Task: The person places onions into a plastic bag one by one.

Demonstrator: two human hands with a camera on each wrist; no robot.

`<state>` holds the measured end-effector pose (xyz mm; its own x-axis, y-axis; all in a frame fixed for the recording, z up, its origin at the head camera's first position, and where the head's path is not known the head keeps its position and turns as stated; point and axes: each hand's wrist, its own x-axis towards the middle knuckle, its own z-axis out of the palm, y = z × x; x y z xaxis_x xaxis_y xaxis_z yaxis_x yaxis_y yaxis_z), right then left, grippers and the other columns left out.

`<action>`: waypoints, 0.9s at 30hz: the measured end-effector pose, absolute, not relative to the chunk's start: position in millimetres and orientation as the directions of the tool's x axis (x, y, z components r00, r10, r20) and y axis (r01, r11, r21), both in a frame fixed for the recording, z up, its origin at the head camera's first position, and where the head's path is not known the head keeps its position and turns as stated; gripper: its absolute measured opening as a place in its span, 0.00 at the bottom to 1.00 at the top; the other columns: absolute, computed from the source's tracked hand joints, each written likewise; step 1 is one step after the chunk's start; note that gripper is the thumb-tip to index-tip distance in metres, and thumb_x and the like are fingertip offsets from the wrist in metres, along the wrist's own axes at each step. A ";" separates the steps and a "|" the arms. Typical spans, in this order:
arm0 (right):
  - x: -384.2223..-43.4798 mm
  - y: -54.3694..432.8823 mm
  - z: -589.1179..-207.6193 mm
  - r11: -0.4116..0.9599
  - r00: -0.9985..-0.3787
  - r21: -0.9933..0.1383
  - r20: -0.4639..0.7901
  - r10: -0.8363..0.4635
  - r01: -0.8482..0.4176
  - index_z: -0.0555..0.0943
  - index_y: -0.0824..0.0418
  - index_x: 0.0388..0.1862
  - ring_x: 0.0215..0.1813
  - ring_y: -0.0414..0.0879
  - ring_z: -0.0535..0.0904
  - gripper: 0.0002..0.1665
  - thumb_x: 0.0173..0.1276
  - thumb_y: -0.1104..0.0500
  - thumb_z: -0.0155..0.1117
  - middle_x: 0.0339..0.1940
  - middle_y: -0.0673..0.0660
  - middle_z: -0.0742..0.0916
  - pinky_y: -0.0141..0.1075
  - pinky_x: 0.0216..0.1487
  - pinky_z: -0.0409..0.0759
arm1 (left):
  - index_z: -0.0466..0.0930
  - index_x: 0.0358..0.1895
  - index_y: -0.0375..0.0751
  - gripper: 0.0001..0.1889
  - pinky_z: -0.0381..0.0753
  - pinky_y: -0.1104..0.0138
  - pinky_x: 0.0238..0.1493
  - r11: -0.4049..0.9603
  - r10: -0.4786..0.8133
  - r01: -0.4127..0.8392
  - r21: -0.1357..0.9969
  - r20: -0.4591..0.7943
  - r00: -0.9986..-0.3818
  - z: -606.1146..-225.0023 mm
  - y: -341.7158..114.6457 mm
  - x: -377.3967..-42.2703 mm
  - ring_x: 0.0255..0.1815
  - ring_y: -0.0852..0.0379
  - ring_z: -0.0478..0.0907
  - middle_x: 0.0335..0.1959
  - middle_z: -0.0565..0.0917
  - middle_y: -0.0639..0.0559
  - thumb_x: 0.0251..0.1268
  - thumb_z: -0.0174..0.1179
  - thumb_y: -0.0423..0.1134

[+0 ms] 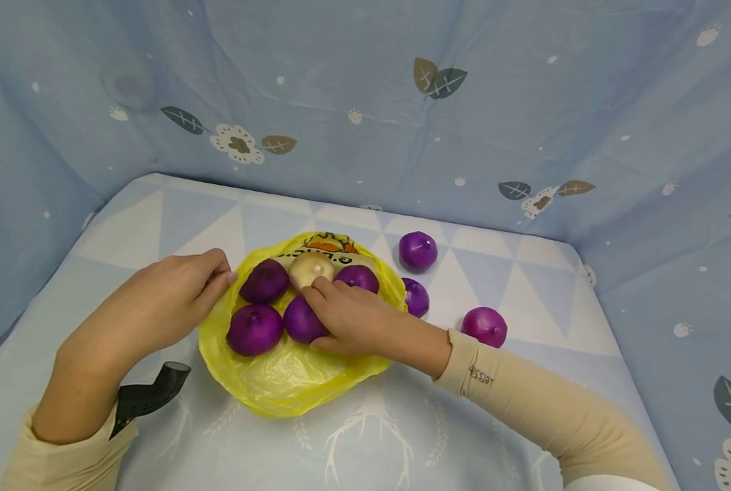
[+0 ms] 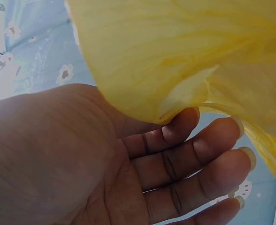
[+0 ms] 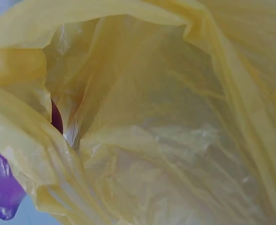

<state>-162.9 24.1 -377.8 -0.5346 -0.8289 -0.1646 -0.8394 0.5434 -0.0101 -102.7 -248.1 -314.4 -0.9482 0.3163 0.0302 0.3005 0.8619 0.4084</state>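
A yellow plastic bag (image 1: 292, 389) lies spread with its mouth facing up. Between thumb and index finger, my left hand (image 1: 172, 296) pinches the bag's left rim; the left wrist view shows the film (image 2: 142, 61) caught there while the other fingers are loosely bent. Reaching in from the right, my right hand (image 1: 356, 317) holds a purple onion (image 1: 301, 320), fingers over its top and thumb at its near side. Its fingertips are right at a pale golden onion (image 1: 309, 268). Other purple onions (image 1: 255, 331) sit in the bag. The right wrist view shows mostly bag film (image 3: 152, 103).
To the right of the bag stand three purple onions: one at the back (image 1: 417, 251), one against the bag's rim (image 1: 416, 298), and one beyond my right forearm (image 1: 484, 326). The patterned table cover (image 1: 525, 286) ends at blue curtains (image 1: 365, 123).
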 end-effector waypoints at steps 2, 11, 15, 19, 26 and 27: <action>-163.2 25.4 -377.0 0.545 -0.535 -0.017 -0.167 -0.828 -0.838 0.65 0.61 0.77 0.52 0.52 0.79 0.50 0.69 0.35 0.71 0.62 0.58 0.76 0.43 0.52 0.83 | 0.73 0.36 0.46 0.11 0.65 0.62 0.29 0.861 0.317 0.301 0.409 0.030 -0.948 -314.2 -247.9 -103.1 0.26 0.57 0.65 0.23 0.67 0.56 0.85 0.51 0.40; -159.9 40.3 -349.6 0.585 -0.568 -0.069 -0.173 -0.805 -0.808 0.63 0.62 0.81 0.62 0.54 0.78 0.50 0.72 0.36 0.69 0.71 0.58 0.75 0.43 0.55 0.84 | 0.73 0.37 0.46 0.11 0.65 0.61 0.29 0.858 0.323 0.308 0.411 0.034 -0.946 -312.9 -247.6 -104.5 0.26 0.57 0.65 0.23 0.67 0.56 0.86 0.50 0.41; -156.0 53.8 -333.0 0.604 -0.593 -0.081 -0.127 -0.795 -0.793 0.65 0.60 0.81 0.69 0.54 0.75 0.47 0.74 0.37 0.67 0.74 0.57 0.75 0.45 0.58 0.83 | 0.73 0.37 0.45 0.11 0.65 0.61 0.29 0.857 0.323 0.304 0.417 0.027 -0.946 -312.6 -248.0 -104.9 0.26 0.57 0.65 0.23 0.68 0.56 0.86 0.50 0.41; -148.9 75.1 -318.8 0.611 -0.610 -0.102 -0.049 -0.791 -0.785 0.67 0.60 0.80 0.73 0.52 0.73 0.46 0.74 0.37 0.67 0.75 0.57 0.76 0.46 0.61 0.81 | 0.74 0.38 0.45 0.11 0.65 0.62 0.29 0.856 0.320 0.300 0.420 0.024 -0.947 -312.6 -248.3 -104.5 0.25 0.57 0.65 0.23 0.68 0.55 0.86 0.50 0.41; -129.2 132.5 -307.6 0.697 -0.710 -0.157 0.038 -0.704 -0.700 0.69 0.60 0.79 0.72 0.54 0.75 0.49 0.68 0.38 0.74 0.76 0.58 0.75 0.50 0.59 0.83 | 0.74 0.39 0.45 0.11 0.65 0.62 0.29 0.860 0.314 0.294 0.416 0.021 -0.949 -312.8 -250.1 -102.3 0.26 0.57 0.65 0.23 0.68 0.56 0.86 0.50 0.41; -126.7 141.7 -309.1 0.714 -0.727 -0.161 0.035 -0.685 -0.681 0.68 0.59 0.79 0.73 0.54 0.74 0.50 0.68 0.37 0.75 0.77 0.58 0.74 0.50 0.59 0.83 | 0.74 0.39 0.45 0.11 0.65 0.62 0.29 0.862 0.313 0.292 0.415 0.019 -0.950 -312.9 -250.7 -102.0 0.26 0.57 0.66 0.23 0.68 0.56 0.86 0.50 0.41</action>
<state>-126.7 141.7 -309.1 -0.7273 -0.6854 0.0350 -0.6810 0.7144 -0.1605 -102.0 -250.7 -312.9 -0.9497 0.3126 0.0185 0.2917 0.8617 0.4152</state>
